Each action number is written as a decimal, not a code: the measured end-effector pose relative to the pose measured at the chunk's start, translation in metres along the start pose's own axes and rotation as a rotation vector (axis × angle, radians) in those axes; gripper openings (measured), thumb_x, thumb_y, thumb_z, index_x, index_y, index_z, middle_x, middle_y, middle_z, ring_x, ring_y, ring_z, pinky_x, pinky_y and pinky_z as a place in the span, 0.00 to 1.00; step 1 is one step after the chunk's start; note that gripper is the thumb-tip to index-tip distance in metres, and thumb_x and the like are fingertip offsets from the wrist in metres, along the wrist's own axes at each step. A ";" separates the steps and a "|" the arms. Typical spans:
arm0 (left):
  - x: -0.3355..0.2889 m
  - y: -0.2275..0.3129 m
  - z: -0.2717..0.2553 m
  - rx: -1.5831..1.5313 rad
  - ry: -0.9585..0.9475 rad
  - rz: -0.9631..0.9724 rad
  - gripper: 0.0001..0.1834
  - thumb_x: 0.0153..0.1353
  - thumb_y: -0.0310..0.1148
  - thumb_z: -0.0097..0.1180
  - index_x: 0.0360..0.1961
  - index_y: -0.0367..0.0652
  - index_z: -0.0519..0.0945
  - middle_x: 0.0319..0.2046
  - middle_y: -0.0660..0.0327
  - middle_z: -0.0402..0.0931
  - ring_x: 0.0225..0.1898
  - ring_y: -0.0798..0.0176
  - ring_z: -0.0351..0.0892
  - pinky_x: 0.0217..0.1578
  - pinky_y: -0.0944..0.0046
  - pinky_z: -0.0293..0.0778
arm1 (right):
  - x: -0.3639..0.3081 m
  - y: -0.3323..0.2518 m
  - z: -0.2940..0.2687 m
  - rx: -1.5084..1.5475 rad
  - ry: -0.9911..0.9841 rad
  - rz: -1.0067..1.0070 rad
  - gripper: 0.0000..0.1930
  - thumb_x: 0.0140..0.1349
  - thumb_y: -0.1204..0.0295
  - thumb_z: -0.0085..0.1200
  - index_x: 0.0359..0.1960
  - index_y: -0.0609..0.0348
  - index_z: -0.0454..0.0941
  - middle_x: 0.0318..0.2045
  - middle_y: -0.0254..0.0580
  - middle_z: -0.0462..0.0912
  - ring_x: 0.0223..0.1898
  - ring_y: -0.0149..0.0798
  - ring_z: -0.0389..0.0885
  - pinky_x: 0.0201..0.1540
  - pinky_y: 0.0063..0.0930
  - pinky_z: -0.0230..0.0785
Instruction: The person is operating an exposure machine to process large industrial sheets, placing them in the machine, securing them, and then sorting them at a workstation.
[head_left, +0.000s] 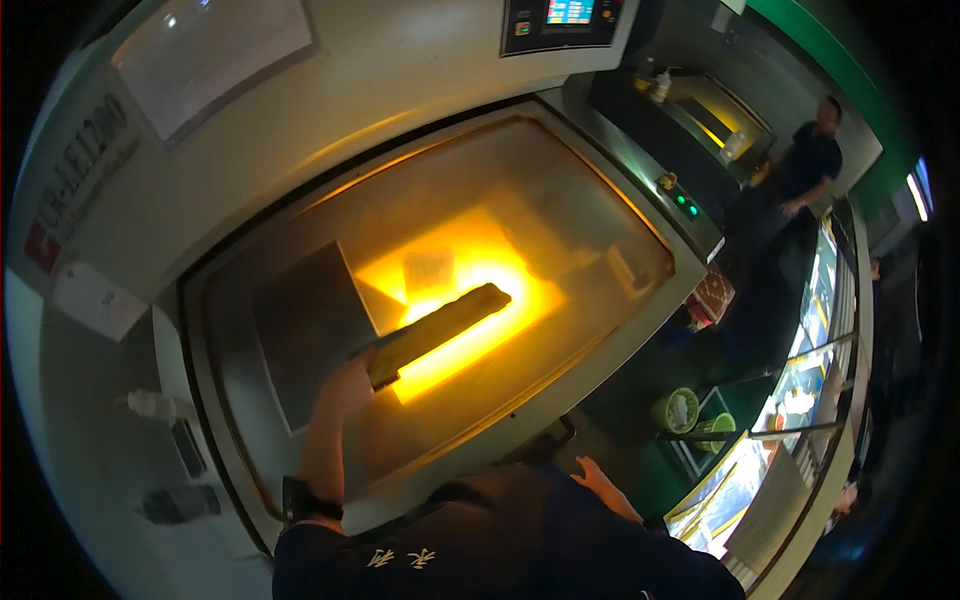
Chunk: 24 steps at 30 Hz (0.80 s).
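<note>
Left hand gripped around the near end of a long dark bar; exact finger placement too dim to read. Bar: slim, matte-looking, slightly uneven edges, blunt far end; material unclear. It's over the glowing yellow patch of the machine's smooth, round-cornered surface; can't tell if it's touching. Long axis diagonal: near end lower left, far end pointing upper right, away from the wearer. Flat dark rectangular panel just left of it. Right hand off the surface, fingers extended, nothing visible in it.
</note>
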<state>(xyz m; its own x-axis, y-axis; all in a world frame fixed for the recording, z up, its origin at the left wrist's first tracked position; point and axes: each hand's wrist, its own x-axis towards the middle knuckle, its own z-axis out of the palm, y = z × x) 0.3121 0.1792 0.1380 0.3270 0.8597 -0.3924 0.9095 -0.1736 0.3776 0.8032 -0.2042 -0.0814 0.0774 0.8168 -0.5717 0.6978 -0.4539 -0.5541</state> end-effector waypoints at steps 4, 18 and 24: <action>-0.088 0.042 0.041 -0.055 -0.178 0.026 0.39 0.51 0.29 0.50 0.68 0.45 0.61 0.62 0.49 0.68 0.62 0.49 0.69 0.64 0.53 0.61 | 0.013 0.020 -0.025 0.009 -0.308 0.237 0.34 0.63 0.55 0.53 0.67 0.59 0.62 0.66 0.56 0.64 0.67 0.53 0.62 0.66 0.41 0.57; -0.184 0.135 0.130 0.210 0.189 -0.427 0.49 0.53 0.34 0.63 0.73 0.56 0.49 0.73 0.70 0.45 0.70 0.42 0.51 0.52 0.29 0.69 | 0.149 -0.021 -0.149 0.055 -0.163 -0.129 0.24 0.65 0.64 0.53 0.59 0.66 0.71 0.57 0.52 0.76 0.58 0.44 0.75 0.60 0.34 0.65; -0.200 0.103 0.183 -0.094 0.303 -0.368 0.43 0.52 0.26 0.60 0.70 0.54 0.58 0.70 0.65 0.56 0.66 0.43 0.61 0.53 0.40 0.72 | 0.145 -0.035 -0.137 0.069 -0.227 -0.047 0.23 0.65 0.64 0.54 0.59 0.61 0.73 0.56 0.49 0.77 0.58 0.44 0.75 0.60 0.33 0.65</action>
<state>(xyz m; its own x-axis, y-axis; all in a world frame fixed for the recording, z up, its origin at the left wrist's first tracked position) 0.3872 -0.0983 0.1018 -0.1143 0.9595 -0.2574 0.9193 0.2004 0.3389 0.8876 -0.0209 -0.0620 -0.1215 0.7400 -0.6615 0.6463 -0.4469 -0.6186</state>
